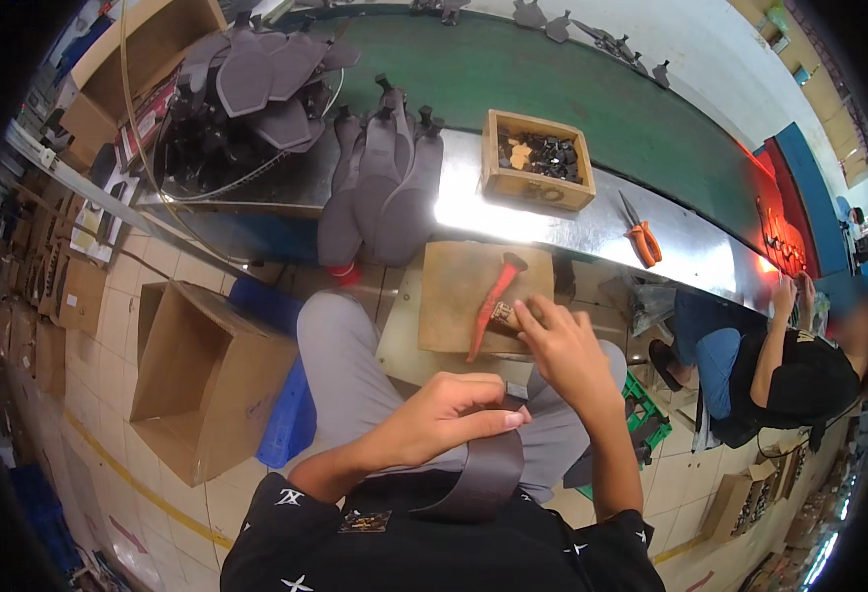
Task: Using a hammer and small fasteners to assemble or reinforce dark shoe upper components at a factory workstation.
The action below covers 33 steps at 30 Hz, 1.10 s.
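My left hand [453, 419] is closed on one end of a dark grey flip-flop sole [483, 479], which bends down over my lap against my shirt. Over the tan board [444, 296] between my knees, my right hand [564, 350] reaches in with its fingers bent. At its fingertips is a short brown piece with a light and dark pattern [504, 314]; its far end is hidden by the fingers. Beside it lies a hammer [493, 301] with a red handle and a dark head, slanting across the board.
Grey soles with black straps are heaped [256, 89] at the left of the metal bench, and several more [384, 187] hang over its edge. A wooden box of small parts [537, 163] and orange-handled pliers [641, 237] lie rightward. A cardboard box [207, 385] stands left; a co-worker [799, 365] sits right.
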{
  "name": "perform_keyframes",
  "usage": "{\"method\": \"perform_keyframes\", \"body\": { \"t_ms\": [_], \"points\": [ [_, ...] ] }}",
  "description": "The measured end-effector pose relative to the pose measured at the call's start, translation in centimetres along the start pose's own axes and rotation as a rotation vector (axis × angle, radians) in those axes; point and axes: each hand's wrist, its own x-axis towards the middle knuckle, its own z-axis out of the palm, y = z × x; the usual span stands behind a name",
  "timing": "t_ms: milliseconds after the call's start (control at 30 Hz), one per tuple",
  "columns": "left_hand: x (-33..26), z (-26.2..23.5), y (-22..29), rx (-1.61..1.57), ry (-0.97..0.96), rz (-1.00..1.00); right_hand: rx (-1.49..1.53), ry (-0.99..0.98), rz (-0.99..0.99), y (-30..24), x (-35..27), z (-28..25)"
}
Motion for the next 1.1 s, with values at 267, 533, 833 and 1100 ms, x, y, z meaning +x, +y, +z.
{"method": "perform_keyframes", "body": {
  "t_ms": [267,533,833,1100],
  "points": [
    [-0.5,0.6,-0.1,-0.409,-0.223,-0.258,1.699,0.035,0.102,-5.7,-3.2,-1.2],
    [-0.3,1.6,-0.7,-0.623,-0.268,-0.3,2.006,0.119,0.069,-6.9,-2.5,0.0],
    [-0.8,-0.6,-4.2,0.062,-0.38,-0.093,1.042,0.651,0.155,-0.8,-5.9,-3.2],
    [5.1,-6.2,0.2,0.024,0.243,0.077,0.936,0.836,0.587,1.8,-8.8,-2.3]
  ]
}}
